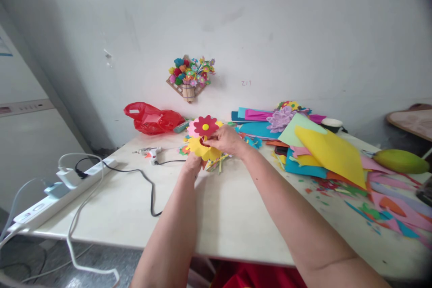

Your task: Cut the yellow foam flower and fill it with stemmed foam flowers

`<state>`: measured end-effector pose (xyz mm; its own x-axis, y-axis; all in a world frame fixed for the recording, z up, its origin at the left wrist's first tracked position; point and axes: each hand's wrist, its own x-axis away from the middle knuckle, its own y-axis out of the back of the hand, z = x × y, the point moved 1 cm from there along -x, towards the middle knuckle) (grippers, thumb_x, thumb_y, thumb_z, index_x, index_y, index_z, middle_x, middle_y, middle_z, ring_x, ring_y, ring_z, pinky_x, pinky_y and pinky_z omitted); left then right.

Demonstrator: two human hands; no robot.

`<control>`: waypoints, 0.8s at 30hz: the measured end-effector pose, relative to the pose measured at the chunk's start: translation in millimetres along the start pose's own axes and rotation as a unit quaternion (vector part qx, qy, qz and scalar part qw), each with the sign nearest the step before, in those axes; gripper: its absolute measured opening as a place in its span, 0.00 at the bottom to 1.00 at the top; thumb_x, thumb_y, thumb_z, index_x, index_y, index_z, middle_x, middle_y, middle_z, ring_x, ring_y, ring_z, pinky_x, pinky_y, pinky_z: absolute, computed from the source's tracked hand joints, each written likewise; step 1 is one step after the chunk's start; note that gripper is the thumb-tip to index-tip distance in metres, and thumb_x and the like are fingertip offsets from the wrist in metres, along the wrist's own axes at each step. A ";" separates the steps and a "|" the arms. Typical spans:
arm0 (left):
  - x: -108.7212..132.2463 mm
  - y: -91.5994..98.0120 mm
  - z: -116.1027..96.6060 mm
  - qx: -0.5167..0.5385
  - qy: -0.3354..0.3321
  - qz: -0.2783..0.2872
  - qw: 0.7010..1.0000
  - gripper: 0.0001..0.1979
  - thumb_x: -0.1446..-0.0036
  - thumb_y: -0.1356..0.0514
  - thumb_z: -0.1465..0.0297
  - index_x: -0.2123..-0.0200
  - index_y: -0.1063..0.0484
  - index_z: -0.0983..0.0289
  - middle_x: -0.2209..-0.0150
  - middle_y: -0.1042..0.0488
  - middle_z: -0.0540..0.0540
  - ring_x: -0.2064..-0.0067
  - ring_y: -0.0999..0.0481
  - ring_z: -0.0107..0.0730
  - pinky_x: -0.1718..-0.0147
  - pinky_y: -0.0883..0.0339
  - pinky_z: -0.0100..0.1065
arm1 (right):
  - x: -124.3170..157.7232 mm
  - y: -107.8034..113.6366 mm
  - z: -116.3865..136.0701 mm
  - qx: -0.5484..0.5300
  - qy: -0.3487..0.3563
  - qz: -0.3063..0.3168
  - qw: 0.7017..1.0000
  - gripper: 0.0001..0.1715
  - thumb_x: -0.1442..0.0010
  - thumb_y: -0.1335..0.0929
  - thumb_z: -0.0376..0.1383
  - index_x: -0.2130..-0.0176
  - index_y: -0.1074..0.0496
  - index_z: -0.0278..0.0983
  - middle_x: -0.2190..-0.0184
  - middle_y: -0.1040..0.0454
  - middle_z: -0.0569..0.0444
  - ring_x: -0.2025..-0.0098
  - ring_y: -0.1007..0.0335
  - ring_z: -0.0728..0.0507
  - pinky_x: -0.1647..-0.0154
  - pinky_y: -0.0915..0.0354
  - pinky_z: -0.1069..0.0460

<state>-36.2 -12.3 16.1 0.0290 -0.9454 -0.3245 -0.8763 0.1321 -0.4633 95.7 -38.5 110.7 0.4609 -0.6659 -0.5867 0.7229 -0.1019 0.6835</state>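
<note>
My right hand (225, 139) is closed in a pinch on a red foam flower (205, 126) with a yellow centre, which sits over a pink layer. My left hand (192, 165) grips from below a yellow foam flower (202, 149), its fingers mostly hidden behind the petals. Both hands meet over the middle of the white table (216, 216), the red flower just above the yellow one.
A glue gun (152, 153) with a black cord lies left of my hands, a power strip (54, 195) at the table's left edge. A red plastic bag (151, 118) sits at the back. Coloured foam sheets (324, 150) and scraps cover the right side. A flower bouquet (191, 74) hangs on the wall.
</note>
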 end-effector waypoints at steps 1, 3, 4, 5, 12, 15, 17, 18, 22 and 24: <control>0.4 -0.7 -0.5 0.000 0.000 0.001 1.000 0.12 0.68 0.32 0.71 0.75 0.28 0.64 0.78 0.28 0.49 0.77 0.32 0.28 0.81 0.42 0.28 | 0.4 0.7 0.8 0.002 0.004 0.009 1.000 0.09 0.48 0.31 0.37 0.74 0.22 0.36 0.75 0.23 0.55 0.70 0.29 0.47 0.72 0.43 0.56; 1.0 -2.0 -1.6 0.006 -0.002 0.002 1.000 0.12 0.68 0.31 0.70 0.77 0.29 0.63 0.78 0.28 0.49 0.76 0.32 0.28 0.79 0.41 0.28 | 1.1 2.8 1.6 -0.009 0.016 0.015 1.000 0.08 0.49 0.31 0.37 0.73 0.22 0.36 0.75 0.23 0.55 0.70 0.29 0.47 0.71 0.42 0.56; 1.1 -2.4 -2.0 0.009 -0.003 0.004 1.000 0.12 0.68 0.31 0.69 0.77 0.29 0.63 0.78 0.28 0.49 0.75 0.31 0.29 0.79 0.40 0.28 | 1.3 3.9 1.5 -0.021 0.023 0.011 0.999 0.07 0.49 0.31 0.37 0.71 0.22 0.36 0.74 0.22 0.55 0.69 0.29 0.47 0.71 0.42 0.57; 1.0 -2.4 -2.0 0.011 -0.007 0.005 1.000 0.12 0.68 0.31 0.69 0.76 0.29 0.63 0.78 0.28 0.49 0.74 0.30 0.30 0.78 0.40 0.28 | 1.5 5.0 1.2 -0.035 0.028 0.004 0.999 0.08 0.49 0.30 0.37 0.70 0.22 0.36 0.73 0.22 0.55 0.68 0.29 0.47 0.70 0.41 0.57; -3.4 5.0 4.1 -0.001 -0.003 0.022 1.000 0.14 0.67 0.30 0.65 0.76 0.28 0.65 0.80 0.30 0.49 0.78 0.33 0.27 0.80 0.41 0.28 | 4.2 6.7 0.6 -0.061 0.025 0.024 0.998 0.09 0.51 0.29 0.37 0.78 0.25 0.34 0.79 0.26 0.56 0.71 0.31 0.48 0.73 0.43 0.57; -4.0 5.9 3.9 0.009 -0.013 0.028 0.999 0.16 0.67 0.30 0.66 0.72 0.26 0.65 0.77 0.28 0.50 0.77 0.33 0.26 0.79 0.40 0.28 | 5.1 8.4 1.2 -0.061 0.024 0.031 0.997 0.09 0.53 0.28 0.38 0.79 0.26 0.34 0.79 0.27 0.57 0.72 0.32 0.49 0.74 0.43 0.57; -3.7 4.6 2.6 0.018 -0.015 0.037 0.999 0.18 0.66 0.30 0.66 0.69 0.26 0.65 0.75 0.26 0.50 0.76 0.32 0.26 0.78 0.39 0.28 | 5.3 9.6 0.5 -0.068 0.022 0.022 0.997 0.08 0.54 0.28 0.38 0.77 0.25 0.35 0.78 0.26 0.57 0.71 0.32 0.49 0.73 0.43 0.57; -3.5 3.9 2.0 0.021 -0.011 0.039 0.999 0.19 0.66 0.30 0.65 0.67 0.26 0.65 0.74 0.26 0.51 0.76 0.32 0.26 0.78 0.39 0.28 | 5.3 9.7 -0.1 -0.072 0.021 0.017 0.997 0.08 0.54 0.28 0.38 0.77 0.25 0.35 0.78 0.26 0.57 0.71 0.32 0.48 0.73 0.43 0.57; -3.6 4.9 2.1 0.029 0.001 0.028 0.999 0.18 0.67 0.30 0.66 0.68 0.26 0.65 0.75 0.27 0.50 0.77 0.32 0.26 0.78 0.38 0.28 | 5.2 8.4 -0.7 -0.079 0.017 0.013 0.997 0.09 0.53 0.28 0.38 0.78 0.25 0.33 0.79 0.27 0.56 0.71 0.31 0.48 0.73 0.43 0.57; -4.3 7.4 2.9 0.031 -0.002 0.024 0.999 0.17 0.67 0.30 0.66 0.70 0.26 0.65 0.75 0.27 0.50 0.76 0.32 0.26 0.78 0.38 0.27 | 5.9 9.9 1.9 -0.089 0.022 0.019 0.996 0.08 0.54 0.28 0.37 0.77 0.24 0.34 0.78 0.26 0.56 0.71 0.30 0.47 0.73 0.42 0.57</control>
<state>-41.4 -6.4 11.6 -0.0101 -0.9361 -0.3517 -0.8458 0.1956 -0.4964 104.6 -44.8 114.7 0.5096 -0.6330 -0.5827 0.7822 0.0588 0.6202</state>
